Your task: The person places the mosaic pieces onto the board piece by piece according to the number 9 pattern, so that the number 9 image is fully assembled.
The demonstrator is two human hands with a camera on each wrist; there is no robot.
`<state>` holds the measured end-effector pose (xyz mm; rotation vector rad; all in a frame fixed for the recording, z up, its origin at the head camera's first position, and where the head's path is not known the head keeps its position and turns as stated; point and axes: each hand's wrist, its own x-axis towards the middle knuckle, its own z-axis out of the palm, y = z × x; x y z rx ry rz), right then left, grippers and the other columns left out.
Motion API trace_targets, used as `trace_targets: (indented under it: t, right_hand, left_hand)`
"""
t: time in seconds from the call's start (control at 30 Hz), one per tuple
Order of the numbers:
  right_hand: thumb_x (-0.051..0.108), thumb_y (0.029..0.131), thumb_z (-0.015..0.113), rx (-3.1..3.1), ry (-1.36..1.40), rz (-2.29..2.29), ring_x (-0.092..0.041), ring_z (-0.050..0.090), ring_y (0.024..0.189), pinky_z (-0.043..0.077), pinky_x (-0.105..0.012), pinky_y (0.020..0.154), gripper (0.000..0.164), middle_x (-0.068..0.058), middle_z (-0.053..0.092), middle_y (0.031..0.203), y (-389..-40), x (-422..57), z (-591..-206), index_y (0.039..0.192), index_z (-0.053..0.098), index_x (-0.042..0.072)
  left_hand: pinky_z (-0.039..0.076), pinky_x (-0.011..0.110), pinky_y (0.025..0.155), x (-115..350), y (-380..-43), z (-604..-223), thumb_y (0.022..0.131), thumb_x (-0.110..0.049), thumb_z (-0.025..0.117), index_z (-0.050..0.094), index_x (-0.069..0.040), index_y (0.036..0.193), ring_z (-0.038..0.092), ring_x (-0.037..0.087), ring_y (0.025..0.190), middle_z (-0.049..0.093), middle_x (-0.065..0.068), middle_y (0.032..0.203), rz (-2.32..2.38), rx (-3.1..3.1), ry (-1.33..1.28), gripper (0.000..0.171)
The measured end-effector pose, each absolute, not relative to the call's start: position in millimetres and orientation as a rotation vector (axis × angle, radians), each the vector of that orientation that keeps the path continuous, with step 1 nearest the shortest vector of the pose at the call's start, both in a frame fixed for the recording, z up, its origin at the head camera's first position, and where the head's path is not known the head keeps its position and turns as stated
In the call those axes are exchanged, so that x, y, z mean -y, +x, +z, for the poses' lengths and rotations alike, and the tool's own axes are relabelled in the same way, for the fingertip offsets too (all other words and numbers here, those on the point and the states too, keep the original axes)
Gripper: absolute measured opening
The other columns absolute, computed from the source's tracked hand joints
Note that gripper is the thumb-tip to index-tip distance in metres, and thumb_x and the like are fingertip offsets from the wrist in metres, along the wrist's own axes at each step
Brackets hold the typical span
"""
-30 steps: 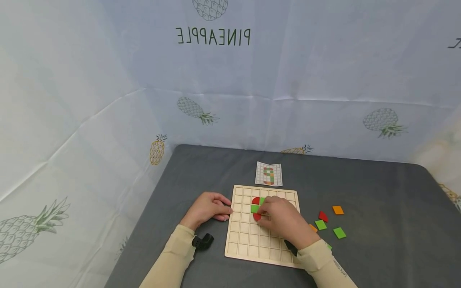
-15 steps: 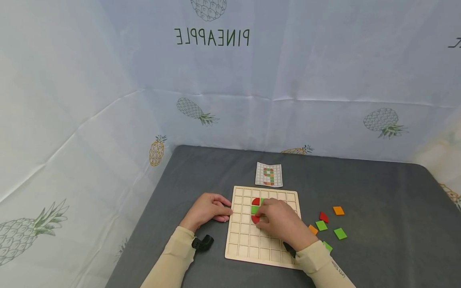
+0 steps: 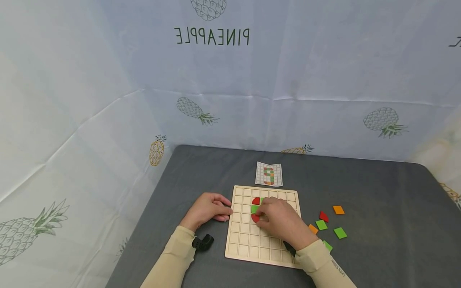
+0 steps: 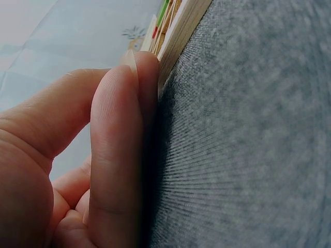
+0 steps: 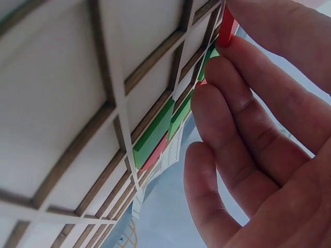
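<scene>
My right hand is over the wooden grid board, pinching a red rounded tile between thumb and index finger. In the head view this red tile is at a cell just below a green square tile; whether it lies flat cannot be told. Above the green square sits another red rounded tile, with a partly hidden green tile beside it. My left hand rests on the table, its fingertips touching the board's left edge.
A pattern card lies behind the board. Loose tiles are scattered to its right: a red one, orange ones and several green ones. The table has a grey cover, with a pineapple-print curtain behind.
The red tile under my right fingers has shifted slightly left at its cell, and the right hand moved slightly with it. My left hand stays at the board's edge.
</scene>
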<state>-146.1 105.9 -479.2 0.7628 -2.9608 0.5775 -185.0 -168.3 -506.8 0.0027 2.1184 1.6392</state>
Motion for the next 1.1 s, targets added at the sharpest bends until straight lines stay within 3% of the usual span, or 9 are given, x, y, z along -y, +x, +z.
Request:
trace_targets:
  t: [1.1]
  right_hand:
    - [0.017, 0.082, 0.093, 2.940, 0.789, 0.613, -0.004, 0.060, 0.079, 0.055, -0.026, 0.072, 0.012, 0.011, 0.068, 0.087, -145.1, -107.7, -476.7, 0.090, 0.084, 0.020]
  left_hand:
    - [0.068, 0.030, 0.069, 168.9, -184.6, -505.9, 0.084, -0.013, 0.093, 0.078, -0.003, 0.111, 0.078, 0.011, 0.069, 0.078, 0.007, 0.080, 1.644, -2.109, 0.014, 0.033]
